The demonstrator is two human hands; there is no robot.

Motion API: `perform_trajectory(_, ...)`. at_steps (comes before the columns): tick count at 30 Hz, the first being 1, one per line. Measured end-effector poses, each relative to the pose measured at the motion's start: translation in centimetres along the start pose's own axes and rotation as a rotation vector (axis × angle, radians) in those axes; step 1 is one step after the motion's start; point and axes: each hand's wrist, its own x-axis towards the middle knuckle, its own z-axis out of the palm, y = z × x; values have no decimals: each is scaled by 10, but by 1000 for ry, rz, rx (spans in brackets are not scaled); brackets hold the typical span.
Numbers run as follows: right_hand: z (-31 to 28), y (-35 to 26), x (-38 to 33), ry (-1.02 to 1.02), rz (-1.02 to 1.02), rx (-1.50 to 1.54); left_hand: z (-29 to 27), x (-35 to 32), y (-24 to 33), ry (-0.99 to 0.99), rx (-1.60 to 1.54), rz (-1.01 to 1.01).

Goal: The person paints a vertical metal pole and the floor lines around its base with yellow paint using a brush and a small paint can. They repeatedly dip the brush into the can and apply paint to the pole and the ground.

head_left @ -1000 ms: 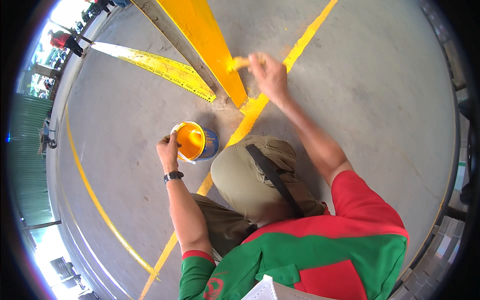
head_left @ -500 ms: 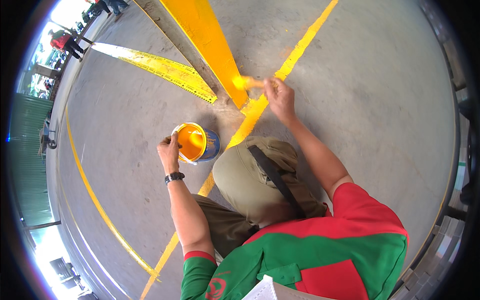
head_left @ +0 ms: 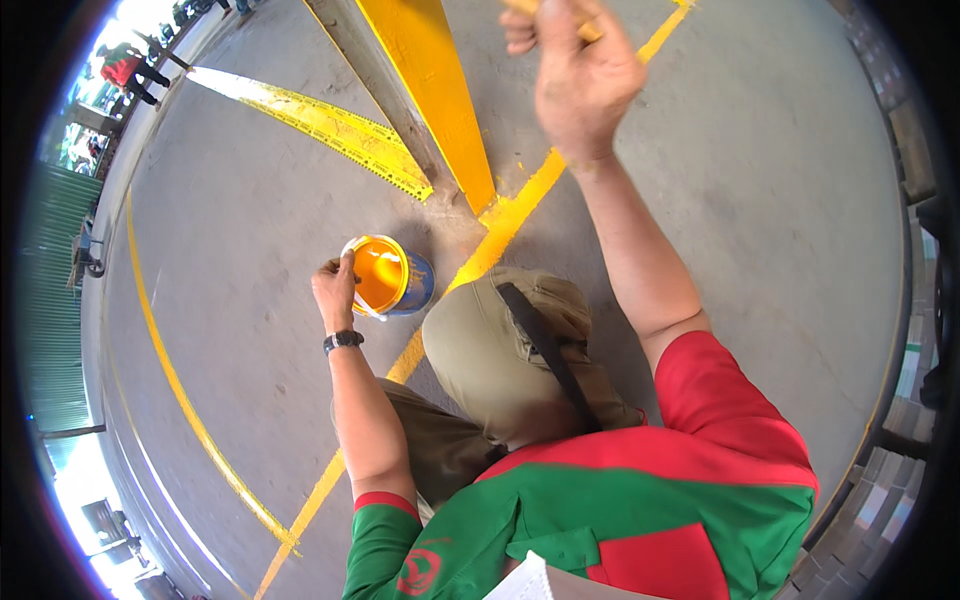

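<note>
My left hand (head_left: 335, 291) grips the rim and white handle of a small blue paint bucket (head_left: 419, 284), tilted toward me. Yellow-orange paint (head_left: 378, 272) shows inside it. My right hand (head_left: 588, 88) is raised at the top of the view, its fingers closed around the light wooden handle of a paintbrush (head_left: 588, 31). The brush's bristles lie outside the picture. To the left of that hand stands a steel column (head_left: 430, 85) with its near face coated in yellow. A yellow line (head_left: 512, 212) runs across the floor past the column's foot.
Yellow-and-black tape (head_left: 330, 130) stretches from near the column's base toward the far left. My bent knee (head_left: 470, 340) is beside the bucket. Another person (head_left: 128, 74) stands far off at upper left. A wheelbarrow (head_left: 88, 255) is by the green corrugated wall (head_left: 62, 290).
My right hand has risen with the brush, away from the column's lower edge toward the top of the view. My left hand stays on the bucket.
</note>
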Motion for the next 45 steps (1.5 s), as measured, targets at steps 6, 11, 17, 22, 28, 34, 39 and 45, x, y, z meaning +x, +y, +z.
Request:
perform_trajectory(6, -74, 34, -154, -225, 420, -500, -2, -3, 2, 13, 12, -14)
perform_trajectory(11, -67, 52, -162, -431, 460, -626, -1, -4, 3, 21, 7, -9)
perform_trajectory(17, 5, 3, -16, -106, 77, -126, -3, -4, 3, 20, 68, -4)
perform_trajectory(22, -12, 5, -39, -173, -113, -394, -1, 1, 0, 20, 66, -5)
perform_trajectory(28, -99, 67, -228, -445, 248, -659, -1, -3, -1, 19, 83, -37)
perform_trajectory(34, -113, 106, -269, -568, 354, -602, -1, -4, 5, 7, 149, -63)
perform_trajectory(39, -71, 81, -193, -369, 292, -422, -1, -2, 3, -8, 141, -73)
perform_trajectory(45, -70, 27, -151, -657, 81, -493, -3, 10, -13, -19, 140, 6)
